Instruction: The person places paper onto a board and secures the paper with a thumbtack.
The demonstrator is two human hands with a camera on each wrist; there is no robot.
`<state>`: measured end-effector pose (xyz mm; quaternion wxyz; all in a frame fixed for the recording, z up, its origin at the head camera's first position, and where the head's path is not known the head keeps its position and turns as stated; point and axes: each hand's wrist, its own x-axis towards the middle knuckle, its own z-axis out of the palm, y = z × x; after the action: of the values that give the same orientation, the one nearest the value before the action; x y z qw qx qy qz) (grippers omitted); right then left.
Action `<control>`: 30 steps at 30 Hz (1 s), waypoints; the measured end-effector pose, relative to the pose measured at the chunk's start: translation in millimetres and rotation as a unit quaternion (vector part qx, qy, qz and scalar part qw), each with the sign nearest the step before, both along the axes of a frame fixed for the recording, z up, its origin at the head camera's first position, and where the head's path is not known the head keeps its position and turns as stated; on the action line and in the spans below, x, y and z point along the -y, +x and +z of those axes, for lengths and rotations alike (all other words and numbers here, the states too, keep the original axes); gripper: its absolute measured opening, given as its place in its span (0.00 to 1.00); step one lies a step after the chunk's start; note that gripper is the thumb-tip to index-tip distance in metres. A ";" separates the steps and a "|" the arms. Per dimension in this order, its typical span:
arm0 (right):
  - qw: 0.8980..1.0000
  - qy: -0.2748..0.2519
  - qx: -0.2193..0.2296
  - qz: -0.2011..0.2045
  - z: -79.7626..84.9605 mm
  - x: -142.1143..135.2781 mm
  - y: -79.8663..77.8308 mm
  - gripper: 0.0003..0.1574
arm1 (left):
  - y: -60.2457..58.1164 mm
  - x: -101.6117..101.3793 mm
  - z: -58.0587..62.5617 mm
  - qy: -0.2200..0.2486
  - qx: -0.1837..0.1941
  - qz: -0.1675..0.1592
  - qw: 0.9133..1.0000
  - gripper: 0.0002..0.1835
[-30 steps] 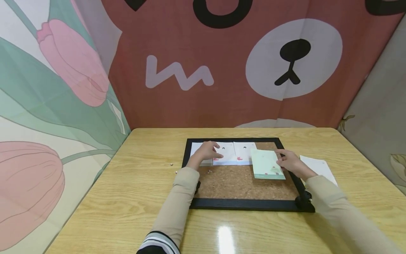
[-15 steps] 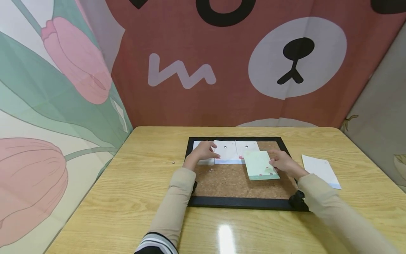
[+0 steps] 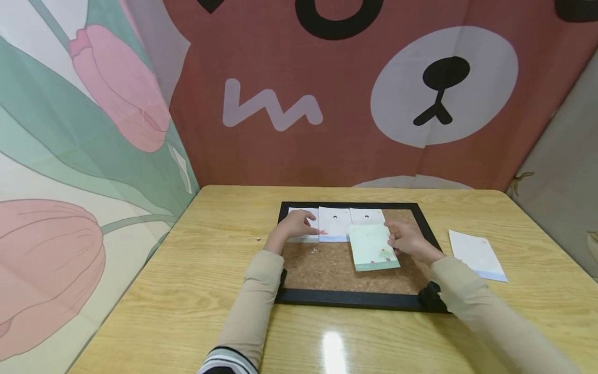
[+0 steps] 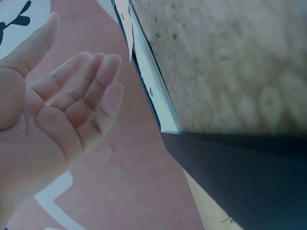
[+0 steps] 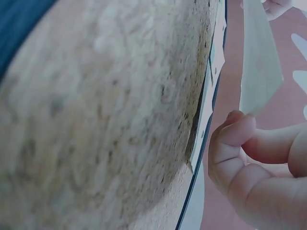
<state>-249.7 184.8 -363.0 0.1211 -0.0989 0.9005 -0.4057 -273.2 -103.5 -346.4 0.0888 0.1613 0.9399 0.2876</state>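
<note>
A black-framed cork board [image 3: 327,270] lies on the table with several white note sheets along its top. Two of them, the middle sheet [image 3: 335,228] and the right sheet [image 3: 367,215], each show a pin. Over the top left sheet hovers my left hand [image 3: 299,223]; its fingers are loosely bent and hold nothing, as the left wrist view [image 4: 72,105] also shows. My right hand [image 3: 406,239] pinches a pale green note sheet [image 3: 372,246] at its right edge, above the board. In the right wrist view, thumb and fingers [image 5: 240,139] meet on the sheet's corner.
Another white sheet [image 3: 476,254] lies on the table right of the board. A small pin [image 3: 258,239] sits left of the board, and a few clear pins [image 3: 314,251] lie on the cork. A printed cloth [image 3: 299,156] hangs behind the table.
My right hand has carried the green sheet leftward over the board, so it now overlaps the lower part of the right pinned sheet. The left hand stays near the top left sheet.
</note>
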 end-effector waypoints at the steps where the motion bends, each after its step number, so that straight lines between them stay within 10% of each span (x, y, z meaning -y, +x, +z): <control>1: 1.000 0.000 -0.001 0.001 0.0 0.9 0.2 0.32 | 0.5 1.2 0.5 0.000 0.000 -0.001 1.000 0.25; 30: 0.995 -0.037 0.091 0.014 1.0 44.6 -3.0 0.36 | 14.8 33.2 6.1 -0.019 -0.008 0.011 1.000 0.24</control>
<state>-252.7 140.2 -362.0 0.2041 -0.0783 0.8689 -0.4441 -258.4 -136.7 -340.3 0.0809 0.1515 0.9475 0.2696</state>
